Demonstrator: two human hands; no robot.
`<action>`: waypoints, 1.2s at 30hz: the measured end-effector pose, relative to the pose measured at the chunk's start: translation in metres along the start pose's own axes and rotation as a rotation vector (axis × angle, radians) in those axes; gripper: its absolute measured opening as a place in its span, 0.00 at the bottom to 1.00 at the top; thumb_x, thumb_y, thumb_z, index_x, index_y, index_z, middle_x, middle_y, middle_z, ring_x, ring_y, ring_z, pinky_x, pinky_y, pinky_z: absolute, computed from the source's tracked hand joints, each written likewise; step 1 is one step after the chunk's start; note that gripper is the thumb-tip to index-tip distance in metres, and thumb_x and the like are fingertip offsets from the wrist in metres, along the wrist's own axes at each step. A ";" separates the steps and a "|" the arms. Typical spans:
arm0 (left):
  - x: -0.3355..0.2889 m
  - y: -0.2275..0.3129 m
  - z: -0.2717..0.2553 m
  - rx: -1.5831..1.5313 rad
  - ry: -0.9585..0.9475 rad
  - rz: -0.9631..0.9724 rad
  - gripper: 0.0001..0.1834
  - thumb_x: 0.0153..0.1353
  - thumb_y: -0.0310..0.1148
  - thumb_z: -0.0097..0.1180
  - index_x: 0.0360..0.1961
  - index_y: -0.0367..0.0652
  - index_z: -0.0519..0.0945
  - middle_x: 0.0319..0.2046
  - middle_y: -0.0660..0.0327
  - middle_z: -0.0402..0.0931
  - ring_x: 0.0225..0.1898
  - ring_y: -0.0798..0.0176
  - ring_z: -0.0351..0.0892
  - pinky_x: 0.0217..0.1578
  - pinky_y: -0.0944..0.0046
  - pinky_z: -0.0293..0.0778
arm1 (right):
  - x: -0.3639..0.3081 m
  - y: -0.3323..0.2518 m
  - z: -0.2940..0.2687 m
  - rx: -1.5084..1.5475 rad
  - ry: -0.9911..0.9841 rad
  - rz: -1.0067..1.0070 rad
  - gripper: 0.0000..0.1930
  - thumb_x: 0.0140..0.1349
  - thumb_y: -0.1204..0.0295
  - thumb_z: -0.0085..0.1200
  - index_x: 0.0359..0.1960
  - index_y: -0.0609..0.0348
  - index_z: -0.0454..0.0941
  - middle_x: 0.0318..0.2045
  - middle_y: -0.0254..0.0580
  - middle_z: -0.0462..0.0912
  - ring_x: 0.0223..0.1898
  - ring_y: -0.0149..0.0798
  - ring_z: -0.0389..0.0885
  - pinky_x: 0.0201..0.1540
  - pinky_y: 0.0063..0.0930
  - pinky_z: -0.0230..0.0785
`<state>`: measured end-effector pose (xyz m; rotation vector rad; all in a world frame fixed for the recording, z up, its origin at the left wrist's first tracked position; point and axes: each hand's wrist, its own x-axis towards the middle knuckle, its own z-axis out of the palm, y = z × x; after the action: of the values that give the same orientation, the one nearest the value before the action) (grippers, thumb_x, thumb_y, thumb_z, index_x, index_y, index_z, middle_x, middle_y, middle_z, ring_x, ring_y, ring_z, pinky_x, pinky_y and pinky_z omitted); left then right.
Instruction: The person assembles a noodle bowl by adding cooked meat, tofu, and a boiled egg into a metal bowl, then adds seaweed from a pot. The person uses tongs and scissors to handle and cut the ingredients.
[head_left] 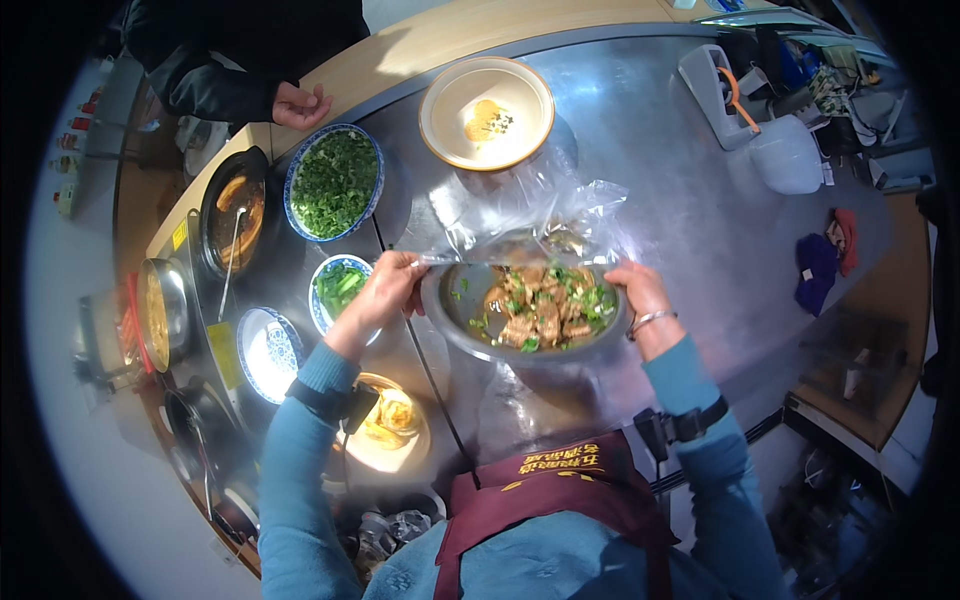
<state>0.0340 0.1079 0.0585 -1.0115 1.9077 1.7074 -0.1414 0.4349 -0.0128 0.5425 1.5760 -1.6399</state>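
While film [470,215] crosses it, metal bowl [452,310]: over counter [690,200], toward near edge.
Left hand [393,283]: grasping film at rim.
Right hand [642,290]: likewise.
Food [545,308]: uneven pull could spill it.

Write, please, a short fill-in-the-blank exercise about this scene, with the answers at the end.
The left hand and the right hand pinch clear plastic, and the metal bowl is ____ these hands.
The metal bangle is on the person's ____ wrist.
The cream bowl stands ____ from the person than the metal bowl.
The larger bowl of chopped greens is to the ____ of the cream bowl.

Missing words: between; right; farther; left.
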 end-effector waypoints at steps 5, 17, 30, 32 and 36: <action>0.004 0.021 0.009 0.045 0.062 0.010 0.19 0.76 0.36 0.46 0.34 0.32 0.81 0.18 0.60 0.77 0.15 0.68 0.76 0.15 0.70 0.71 | 0.014 -0.035 0.000 -0.125 -0.068 0.092 0.21 0.58 0.87 0.50 0.54 0.71 0.74 0.41 0.49 0.84 0.37 0.41 0.86 0.41 0.33 0.82; -0.017 0.057 0.010 -0.121 0.139 -0.106 0.18 0.72 0.35 0.48 0.32 0.28 0.79 0.16 0.56 0.77 0.11 0.62 0.75 0.11 0.65 0.72 | -0.015 -0.094 0.015 -0.100 -0.282 0.179 0.21 0.57 0.87 0.48 0.54 0.70 0.77 0.46 0.54 0.84 0.42 0.44 0.86 0.47 0.36 0.82; -0.044 0.091 -0.008 -0.067 0.161 0.318 0.19 0.73 0.41 0.53 0.36 0.33 0.83 0.27 0.63 0.80 0.33 0.70 0.81 0.31 0.69 0.78 | -0.061 -0.135 -0.003 -0.115 -0.607 0.040 0.19 0.60 0.86 0.51 0.55 0.71 0.78 0.50 0.50 0.83 0.48 0.41 0.85 0.53 0.34 0.81; -0.042 0.087 -0.018 -0.193 0.088 0.505 0.16 0.73 0.40 0.55 0.44 0.37 0.86 0.38 0.65 0.83 0.42 0.70 0.81 0.38 0.69 0.78 | -0.076 -0.149 0.007 0.021 -0.662 0.021 0.20 0.61 0.87 0.50 0.56 0.68 0.76 0.52 0.51 0.82 0.49 0.42 0.86 0.55 0.35 0.81; -0.049 0.057 0.010 -1.042 0.304 0.131 0.12 0.70 0.31 0.56 0.51 0.37 0.83 0.40 0.64 0.84 0.37 0.72 0.81 0.40 0.67 0.79 | -0.093 -0.155 0.042 0.261 -0.783 0.099 0.21 0.59 0.88 0.53 0.55 0.65 0.76 0.51 0.51 0.83 0.47 0.43 0.87 0.52 0.36 0.83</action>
<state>0.0234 0.1306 0.1307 -1.5645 1.1474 2.8437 -0.1962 0.4053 0.1623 0.0685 0.7581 -1.6977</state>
